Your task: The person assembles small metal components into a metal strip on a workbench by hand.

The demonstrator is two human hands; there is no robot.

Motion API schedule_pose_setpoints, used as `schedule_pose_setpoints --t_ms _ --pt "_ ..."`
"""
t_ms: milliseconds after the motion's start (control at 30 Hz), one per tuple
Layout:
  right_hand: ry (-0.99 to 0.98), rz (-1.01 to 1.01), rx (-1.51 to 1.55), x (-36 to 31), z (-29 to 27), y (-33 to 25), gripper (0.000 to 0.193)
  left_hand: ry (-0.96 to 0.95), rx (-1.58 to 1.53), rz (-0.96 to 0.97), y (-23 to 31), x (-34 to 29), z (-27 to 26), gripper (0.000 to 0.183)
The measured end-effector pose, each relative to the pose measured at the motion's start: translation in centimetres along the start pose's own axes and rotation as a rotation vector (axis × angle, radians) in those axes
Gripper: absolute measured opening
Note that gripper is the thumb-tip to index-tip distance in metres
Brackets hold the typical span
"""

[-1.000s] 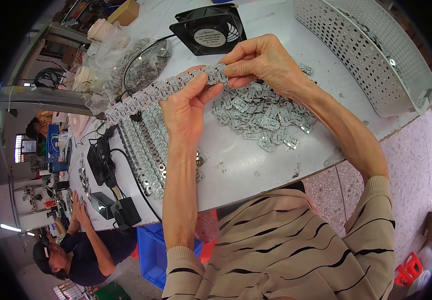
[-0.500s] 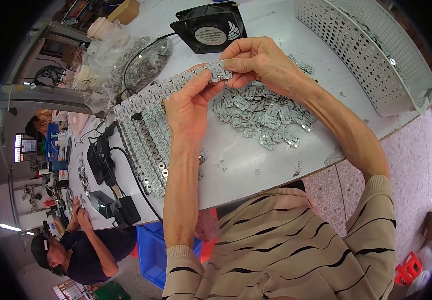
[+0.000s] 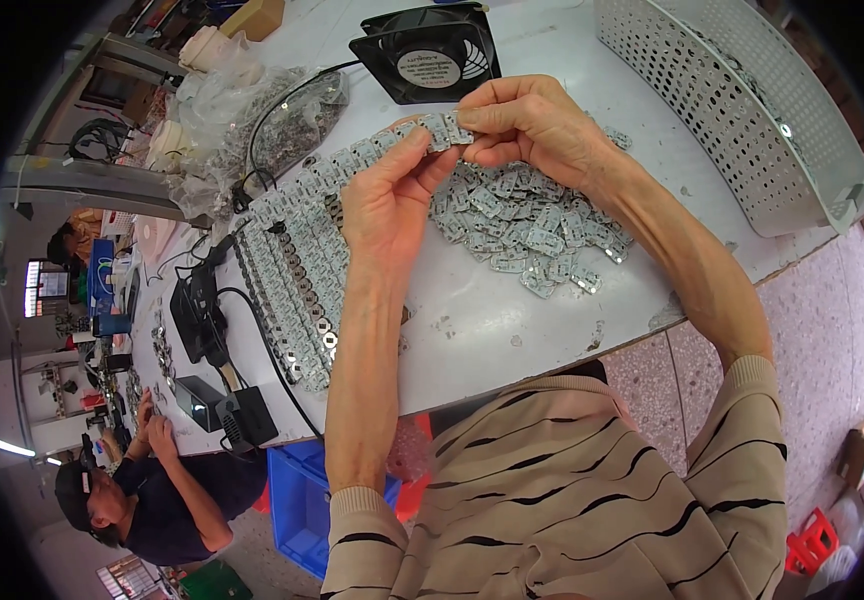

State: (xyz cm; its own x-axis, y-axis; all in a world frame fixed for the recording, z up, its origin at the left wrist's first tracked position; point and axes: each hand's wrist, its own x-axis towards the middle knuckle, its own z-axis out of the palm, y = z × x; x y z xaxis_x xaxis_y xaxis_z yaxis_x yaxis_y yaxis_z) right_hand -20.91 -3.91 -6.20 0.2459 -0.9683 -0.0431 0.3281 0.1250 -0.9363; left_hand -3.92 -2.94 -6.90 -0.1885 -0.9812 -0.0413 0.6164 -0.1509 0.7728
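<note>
A long strip of small silvery metal plates (image 3: 352, 158), linked side by side, is raised at its right end over the white table. My left hand (image 3: 387, 205) pinches it between thumb and fingers near that end. At the very end, my right hand (image 3: 542, 130) is closed with thumb and forefinger on the last plate; its fingers hide part of it. Under and beside my right hand lies a heap of loose metal plates (image 3: 537, 230). Several finished-looking rows of linked plates (image 3: 287, 275) lie side by side left of my left forearm.
A black fan (image 3: 427, 65) stands behind my hands. At the right is a grey perforated basket (image 3: 742, 120); plastic bags of small parts (image 3: 302, 110) lie at the back left. Black power adapters (image 3: 242, 415) and cables lie left. A co-worker (image 3: 167, 500) sits farther left.
Both hands have shifted slightly right with the strip's end, and the view has moved a little. Both hands keep their pinch on the strip.
</note>
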Motion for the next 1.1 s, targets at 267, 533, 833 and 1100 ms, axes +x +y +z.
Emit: schedule_pose_setpoints --t_ms 267,533,833,1100 --pt "0.007 0.039 -0.036 0.6 -0.6 0.1 0.013 -0.008 0.217 0.055 -0.1 0.4 -0.2 0.018" --pt "0.009 0.101 -0.107 2.2 -0.8 0.3 0.013 0.04 0.415 0.293 -1.3 1.7 -0.3 0.019" --pt "0.036 0.139 -0.156 3.8 -1.4 1.4 0.016 0.113 0.332 0.211 -1.5 2.7 -1.0 0.016" --pt "0.083 0.141 -0.187 4.0 -1.5 1.8 0.02 0.143 0.208 0.085 -1.7 3.2 -1.5 0.012"
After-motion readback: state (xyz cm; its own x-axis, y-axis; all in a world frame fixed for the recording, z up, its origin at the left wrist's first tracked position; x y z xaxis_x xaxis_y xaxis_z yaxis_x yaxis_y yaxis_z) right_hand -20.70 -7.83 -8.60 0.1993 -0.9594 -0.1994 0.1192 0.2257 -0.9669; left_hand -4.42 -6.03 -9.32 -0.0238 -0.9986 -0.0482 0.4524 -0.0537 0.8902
